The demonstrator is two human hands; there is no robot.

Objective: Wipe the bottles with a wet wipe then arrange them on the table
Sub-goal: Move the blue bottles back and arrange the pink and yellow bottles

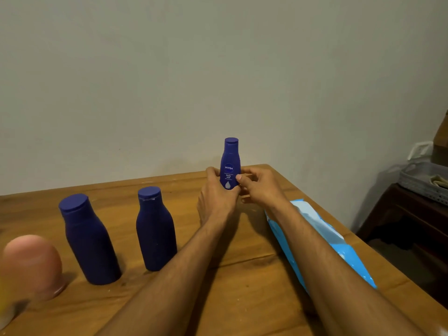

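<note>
**Hand state.** The left hand (215,192) is gripping the lower body of the small dark blue plastic bottle with the white NIVEA label (230,163), with its fingers curling round the bottle's left side. The right hand (260,187) is gripping the same bottle from the right side, and its thumb is pressing against the front of the label. Both hands are therefore clamping onto one bottle.

**Task item position.** The small bottle is standing upright between the two hands, near the far edge of the brown wooden bench (242,275), with its label facing the camera. Its base is hiding behind the hands, so it cannot be told whether it is resting on the bench or being lifted clear of it.

**Other bottles.** A large dark blue plastic bottle with a flat round cap (89,241) and a medium dark blue plastic bottle of the same shape (155,231) are standing upright on the bench to the left of the hands, apart from each other.

**Surroundings.** A light blue soft plastic pack of wet wipes (339,241) is lying flat along the right side of the bench, partly under the right forearm. A blurred pink rounded object (31,263) is sitting at the near left. A grey mesh basket (421,180) is resting on a dark wooden cabinet (400,214) beyond the bench's right edge.
</note>
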